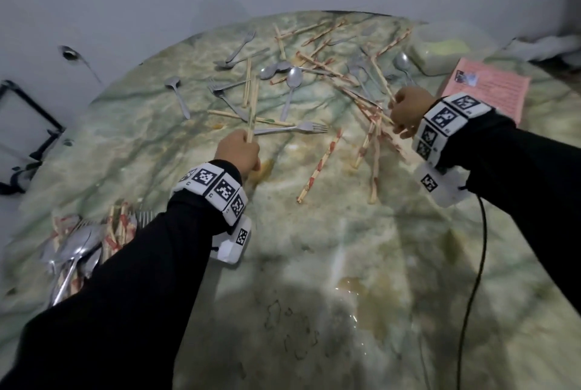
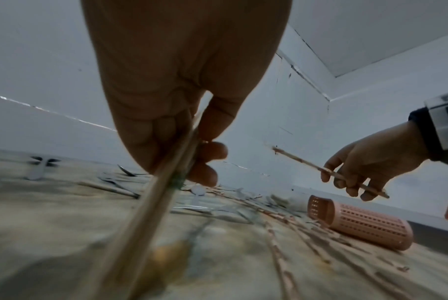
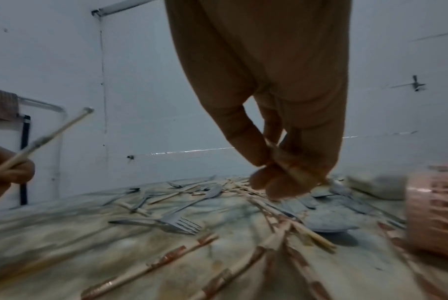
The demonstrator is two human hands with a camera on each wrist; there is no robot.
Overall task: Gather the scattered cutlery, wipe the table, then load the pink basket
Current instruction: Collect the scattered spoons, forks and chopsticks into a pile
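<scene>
— Left hand [image 1: 238, 150]?
— Curled round plain chopsticks [image 1: 250, 125], raised off the bench [image 1: 314, 248] near the centre, sticks pointing toward 12 o'clock. Same grip in the left wrist view, thumb and fingers pinching the sticks.

— Right hand [image 1: 407, 111]?
— Closed on a red-banded chopstick [image 1: 382, 80] at about 2 o'clock, just above a tangle of similar sticks. Seen from the left wrist as fingers wrapped round one tilted stick [image 2: 328, 172], clear of the surface.

— Pink basket [image 2: 358, 221]?
— Lying on its side on the bench at about 2 o'clock, just beyond the right wrist, open end toward the scattered pile. Nothing visible inside, though hard to tell through the blur.

— Still scattered?
— Forks, spoons and chopsticks spread from 11 to 1 o'clock; one fork [image 1: 292, 128] just beyond the left hand, one spoon [image 1: 292, 84] farther out.

— Already gathered?
— A heap of cutlery [image 1: 78, 248] at 8 o'clock, partly hidden behind the left sleeve.

— Anything else?
— A pale cloth [image 1: 438, 54] at 1 o'clock, beside the basket. Yellowish smears [image 1: 355, 286] at 6 o'clock on the marble.
</scene>
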